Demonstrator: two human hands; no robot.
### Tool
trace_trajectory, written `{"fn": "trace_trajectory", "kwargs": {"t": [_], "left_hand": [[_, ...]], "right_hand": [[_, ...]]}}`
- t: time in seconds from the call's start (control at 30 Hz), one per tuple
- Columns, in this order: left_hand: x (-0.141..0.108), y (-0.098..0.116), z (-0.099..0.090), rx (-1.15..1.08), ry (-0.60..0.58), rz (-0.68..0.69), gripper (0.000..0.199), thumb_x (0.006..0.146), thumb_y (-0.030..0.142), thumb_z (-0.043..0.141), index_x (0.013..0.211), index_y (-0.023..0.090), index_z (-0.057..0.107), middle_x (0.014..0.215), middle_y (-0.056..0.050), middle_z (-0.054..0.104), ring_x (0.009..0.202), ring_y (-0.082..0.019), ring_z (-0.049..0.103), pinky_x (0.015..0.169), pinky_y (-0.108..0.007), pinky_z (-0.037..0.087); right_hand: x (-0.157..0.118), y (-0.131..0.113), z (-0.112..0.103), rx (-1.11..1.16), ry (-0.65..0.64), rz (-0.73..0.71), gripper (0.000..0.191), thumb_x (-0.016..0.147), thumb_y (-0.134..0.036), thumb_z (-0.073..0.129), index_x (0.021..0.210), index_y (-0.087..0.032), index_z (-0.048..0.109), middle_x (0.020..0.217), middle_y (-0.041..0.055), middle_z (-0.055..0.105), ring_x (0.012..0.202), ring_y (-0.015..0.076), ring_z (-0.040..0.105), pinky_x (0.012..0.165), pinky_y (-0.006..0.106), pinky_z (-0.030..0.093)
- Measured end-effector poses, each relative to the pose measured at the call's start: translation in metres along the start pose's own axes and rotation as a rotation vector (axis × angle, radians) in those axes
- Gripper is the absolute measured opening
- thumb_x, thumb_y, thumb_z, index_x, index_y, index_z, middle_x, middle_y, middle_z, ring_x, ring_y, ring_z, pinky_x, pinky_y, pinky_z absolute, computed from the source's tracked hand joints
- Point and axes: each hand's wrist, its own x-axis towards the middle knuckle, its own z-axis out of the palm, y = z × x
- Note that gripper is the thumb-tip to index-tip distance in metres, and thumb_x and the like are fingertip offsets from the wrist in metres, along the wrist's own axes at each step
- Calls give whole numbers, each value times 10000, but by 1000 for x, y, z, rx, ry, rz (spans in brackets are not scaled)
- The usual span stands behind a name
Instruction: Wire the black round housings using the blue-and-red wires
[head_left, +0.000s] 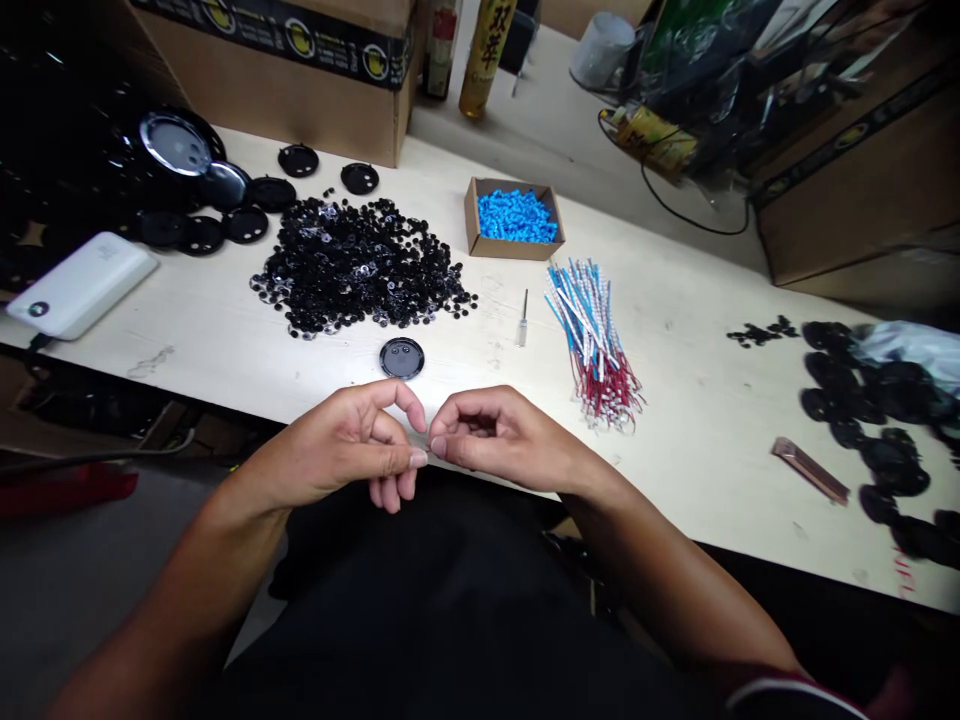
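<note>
My left hand (360, 440) and my right hand (499, 435) meet fingertip to fingertip just off the table's front edge. On the right hand, thumb and forefinger are pinched together. The left thumb reaches to that pinch, with the forefinger arched above it and the other fingers curled behind. Whatever is between the fingertips is too small to make out. Just beyond them a round black cover (402, 358) with two small holes lies on the table. Behind it spreads a heap of small black discs (352, 265), some with clear plastic bits.
A small screwdriver (522, 320) lies beside a bundle of red, white and blue wires (592, 340). Behind stands a cardboard tray (514, 249) of blue pieces. A white power bank (82, 285) is at left; a brown metallic bar (810, 470) and black parts (892, 460) lie at right.
</note>
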Motion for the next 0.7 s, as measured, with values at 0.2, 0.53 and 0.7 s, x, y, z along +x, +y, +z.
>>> {"fn": "trace_trajectory", "kwargs": {"t": [0.2,0.53,0.7], "left_hand": [[2,-3,2,33,3,13,262,957,327,767,1064,194,569,702,-17,779,553,-146,725,542,-205,558],[9,-10,-34,501,537,186,513,942,517,766,1313,195,623,919,-74,824,871,-246,798,815,-350,624],[30,-10,-54,926,695,186,669,907,437,807,1498,226,573,1204,-116,811,1090,-308,781,950,-410,606]], "right_hand": [[3,7,0,21,-40,2,121,841,-256,762,863,-144,723,734,-10,633,646,101,507,608,220,391],[-3,13,-19,117,243,39,99,756,-251,746,763,-157,715,694,2,657,526,99,529,491,225,451],[-9,29,-33,367,437,108,143,701,-273,778,734,-170,684,631,-15,620,449,86,457,403,221,442]]}}
